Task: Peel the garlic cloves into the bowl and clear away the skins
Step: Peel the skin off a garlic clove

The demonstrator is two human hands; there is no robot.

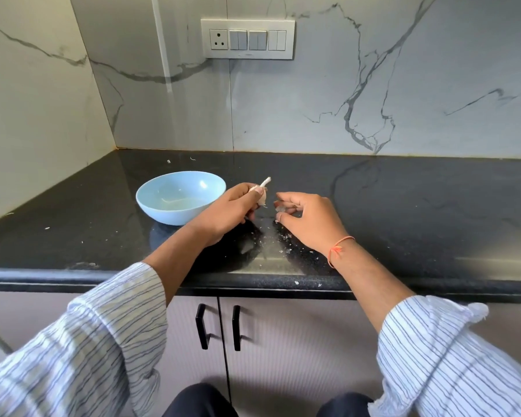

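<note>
My left hand (233, 210) grips a garlic bulb (260, 192) whose pale stem points up and away, just right of the light blue bowl (151, 195). A pale piece, perhaps a peeled clove, lies inside the bowl. My right hand (309, 219) hovers a short way to the right of the bulb, fingers curled, pinching a small scrap of garlic skin (280, 208). Loose skin flakes (283, 239) lie scattered on the black counter between and below both hands.
The black counter (403, 206) meets a marble-patterned wall behind and on the left. A switch panel (247, 39) is mounted on the back wall. A few stray skin bits lie near the back and at the front edge (297, 282). Cabinet doors with black handles sit below.
</note>
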